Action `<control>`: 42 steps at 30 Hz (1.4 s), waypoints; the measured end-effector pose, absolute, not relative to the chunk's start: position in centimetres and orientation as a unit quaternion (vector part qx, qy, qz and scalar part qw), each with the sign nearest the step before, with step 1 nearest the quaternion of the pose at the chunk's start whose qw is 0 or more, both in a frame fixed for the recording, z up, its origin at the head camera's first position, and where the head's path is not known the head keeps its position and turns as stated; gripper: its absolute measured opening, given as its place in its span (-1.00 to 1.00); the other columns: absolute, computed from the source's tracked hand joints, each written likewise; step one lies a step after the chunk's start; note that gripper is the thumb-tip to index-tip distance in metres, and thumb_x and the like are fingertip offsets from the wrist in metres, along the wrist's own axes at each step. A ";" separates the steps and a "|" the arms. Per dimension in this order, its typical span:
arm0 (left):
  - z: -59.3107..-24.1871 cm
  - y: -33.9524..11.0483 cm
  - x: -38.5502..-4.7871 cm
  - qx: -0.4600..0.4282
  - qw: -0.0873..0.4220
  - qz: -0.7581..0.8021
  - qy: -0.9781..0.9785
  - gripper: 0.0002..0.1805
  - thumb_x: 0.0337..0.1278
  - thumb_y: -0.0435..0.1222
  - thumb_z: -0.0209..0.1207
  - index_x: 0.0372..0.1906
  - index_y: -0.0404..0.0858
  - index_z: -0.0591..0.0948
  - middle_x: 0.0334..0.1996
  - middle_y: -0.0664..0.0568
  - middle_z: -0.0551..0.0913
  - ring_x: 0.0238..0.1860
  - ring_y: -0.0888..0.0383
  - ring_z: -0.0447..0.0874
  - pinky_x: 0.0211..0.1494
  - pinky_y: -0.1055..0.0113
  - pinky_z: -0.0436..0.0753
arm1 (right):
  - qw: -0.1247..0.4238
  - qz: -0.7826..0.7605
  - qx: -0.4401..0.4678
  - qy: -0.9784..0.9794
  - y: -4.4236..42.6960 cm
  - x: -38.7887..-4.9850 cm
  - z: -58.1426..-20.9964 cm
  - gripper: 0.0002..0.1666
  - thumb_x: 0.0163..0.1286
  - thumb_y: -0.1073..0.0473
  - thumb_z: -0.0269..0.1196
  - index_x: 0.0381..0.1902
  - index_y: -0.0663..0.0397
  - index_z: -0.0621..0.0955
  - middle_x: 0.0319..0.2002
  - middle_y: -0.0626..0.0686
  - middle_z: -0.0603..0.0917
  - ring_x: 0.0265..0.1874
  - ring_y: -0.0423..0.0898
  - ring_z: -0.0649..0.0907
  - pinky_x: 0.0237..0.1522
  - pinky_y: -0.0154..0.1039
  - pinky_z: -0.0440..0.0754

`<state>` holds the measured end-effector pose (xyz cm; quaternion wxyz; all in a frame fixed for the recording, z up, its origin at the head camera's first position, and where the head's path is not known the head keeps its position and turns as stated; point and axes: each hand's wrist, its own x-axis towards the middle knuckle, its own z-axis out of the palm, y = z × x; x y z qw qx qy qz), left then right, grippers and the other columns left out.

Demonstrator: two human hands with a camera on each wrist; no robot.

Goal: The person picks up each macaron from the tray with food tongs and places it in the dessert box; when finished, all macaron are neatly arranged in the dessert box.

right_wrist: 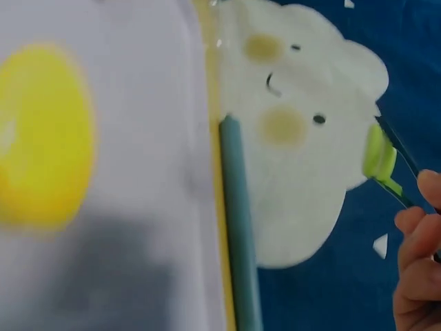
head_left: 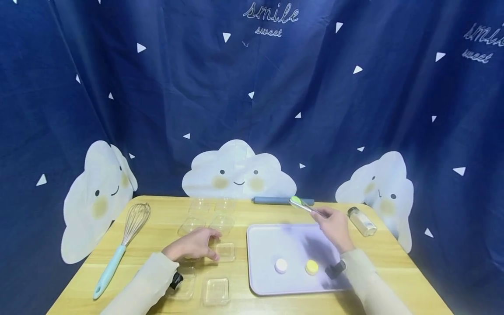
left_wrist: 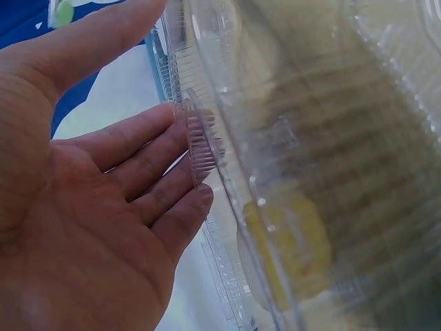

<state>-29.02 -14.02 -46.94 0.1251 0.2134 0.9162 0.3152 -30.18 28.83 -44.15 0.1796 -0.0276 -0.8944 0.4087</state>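
Note:
In the head view my left hand (head_left: 194, 244) stretches over several clear plastic containers, fingers and thumb spread apart. One small square container (head_left: 225, 252) lies beside the thumb. The left wrist view shows that hand (left_wrist: 110, 186) with its fingertips at the ridged edge of a clear container (left_wrist: 262, 103). A yellow patch shows through the plastic; I cannot tell whether it is inside. My right hand (head_left: 334, 226) grips metal tongs (head_left: 311, 209) above the tray's far edge. Between their ends sits a green round piece (right_wrist: 379, 153), seemingly two-layered.
The lilac tray (head_left: 256, 286) carries a white round piece (head_left: 281, 265) and a yellow one (head_left: 312, 267). A whisk (head_left: 116, 260) lies at left, a blue rod (head_left: 271, 200) along the back. Right of the tray lies a dark-capped clear jar (head_left: 363, 222). Another container (head_left: 216, 292) is near the front.

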 end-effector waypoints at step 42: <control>-47.3 -13.9 -29.6 0.229 0.122 0.302 0.917 -0.40 -0.25 -0.17 0.59 0.02 -0.20 0.67 -0.35 0.10 0.62 -0.33 0.14 0.49 -0.22 0.20 0.53 | 0.059 0.335 0.293 -0.894 11.1 -28.8 -45.4 -0.94 0.21 0.16 0.44 -0.41 0.01 0.80 -0.58 -0.14 0.74 -0.69 -0.44 0.48 -0.64 -0.50 0.47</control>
